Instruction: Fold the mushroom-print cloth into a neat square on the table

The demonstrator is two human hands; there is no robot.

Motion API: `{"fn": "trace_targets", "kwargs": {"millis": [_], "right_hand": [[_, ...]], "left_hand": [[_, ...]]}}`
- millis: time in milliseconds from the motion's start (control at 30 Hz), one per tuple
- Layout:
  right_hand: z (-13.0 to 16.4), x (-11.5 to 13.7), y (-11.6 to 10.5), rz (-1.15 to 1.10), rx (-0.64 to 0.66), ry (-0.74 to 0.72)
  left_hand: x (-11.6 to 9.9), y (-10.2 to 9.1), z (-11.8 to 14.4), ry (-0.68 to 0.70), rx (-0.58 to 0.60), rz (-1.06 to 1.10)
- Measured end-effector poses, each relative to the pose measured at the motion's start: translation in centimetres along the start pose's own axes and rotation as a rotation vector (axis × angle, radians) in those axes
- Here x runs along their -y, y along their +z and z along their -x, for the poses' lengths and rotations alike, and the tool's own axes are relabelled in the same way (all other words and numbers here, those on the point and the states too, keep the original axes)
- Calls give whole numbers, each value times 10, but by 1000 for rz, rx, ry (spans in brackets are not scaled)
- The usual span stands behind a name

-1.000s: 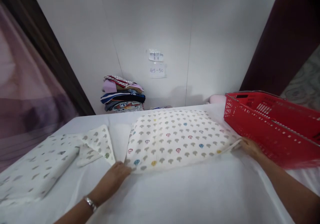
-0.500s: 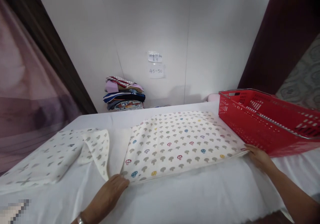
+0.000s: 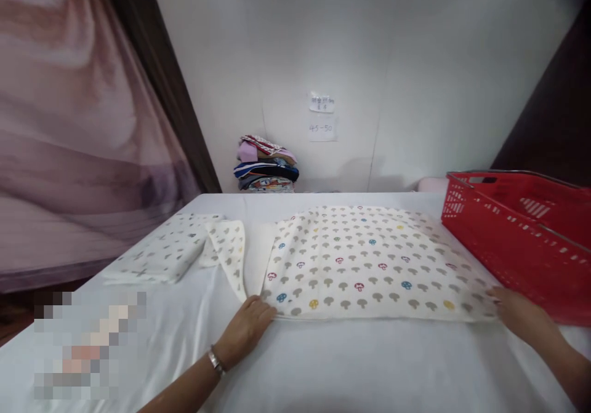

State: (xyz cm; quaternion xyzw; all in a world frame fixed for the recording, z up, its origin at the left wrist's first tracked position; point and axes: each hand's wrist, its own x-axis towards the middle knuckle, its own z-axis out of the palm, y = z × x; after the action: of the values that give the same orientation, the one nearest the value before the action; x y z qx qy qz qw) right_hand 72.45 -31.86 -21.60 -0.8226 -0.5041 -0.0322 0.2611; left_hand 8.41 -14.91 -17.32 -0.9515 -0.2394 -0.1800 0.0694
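Observation:
A cream cloth printed with small mushrooms point(image 3: 364, 259) lies folded flat on the white-covered table point(image 3: 351, 370). My left hand point(image 3: 247, 333), with a bracelet at the wrist, pinches its near left corner. My right hand point(image 3: 519, 316) holds the near right corner, close to the red basket. An unfolded part of the same patterned cloth point(image 3: 228, 250) trails off to the left.
A red plastic basket point(image 3: 521, 240) stands at the right on the table. A folded patterned cloth point(image 3: 161, 253) lies at the left. A stack of folded clothes point(image 3: 265, 167) sits against the white wall under two paper notes point(image 3: 322, 117). A pink curtain point(image 3: 69, 124) hangs left.
The camera has swung and the scene sits further right in view. Both hands have drawn the cloth's near edge towards me and laid it flatter.

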Motion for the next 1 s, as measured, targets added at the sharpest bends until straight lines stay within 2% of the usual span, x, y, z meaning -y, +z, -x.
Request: {"fn": "trace_targets", "kwargs": {"millis": [67,167,233,300,367,433,533,667,800,1000], "right_hand": [[4,63,9,-48,72,-106],[30,188,31,-212,261,-254],[53,272,46,-293,396,-437],[73,345,62,-335,512,-627],[85,402,79,-327,571,-783],[92,441,98,-272,568,-824],[99,466,126,-172,517,-770],[106,459,149,-193,489,-779],[109,448,154,-285,462,-785],[108,444,154,-420,487,-763]], "left_hand": [[-2,2,2,-35,-5,8],[-5,7,2,-104,-14,5],[-8,10,-2,-144,-33,0],[-10,10,-7,-185,-57,-11],[-11,8,-12,-220,-61,-18],[-13,5,-14,-259,-48,-26],[-12,4,-8,-286,-23,-43],[2,6,6,-246,-2,-66],[31,1,12,-217,36,-77],[78,-14,-4,-164,96,-154]]}}
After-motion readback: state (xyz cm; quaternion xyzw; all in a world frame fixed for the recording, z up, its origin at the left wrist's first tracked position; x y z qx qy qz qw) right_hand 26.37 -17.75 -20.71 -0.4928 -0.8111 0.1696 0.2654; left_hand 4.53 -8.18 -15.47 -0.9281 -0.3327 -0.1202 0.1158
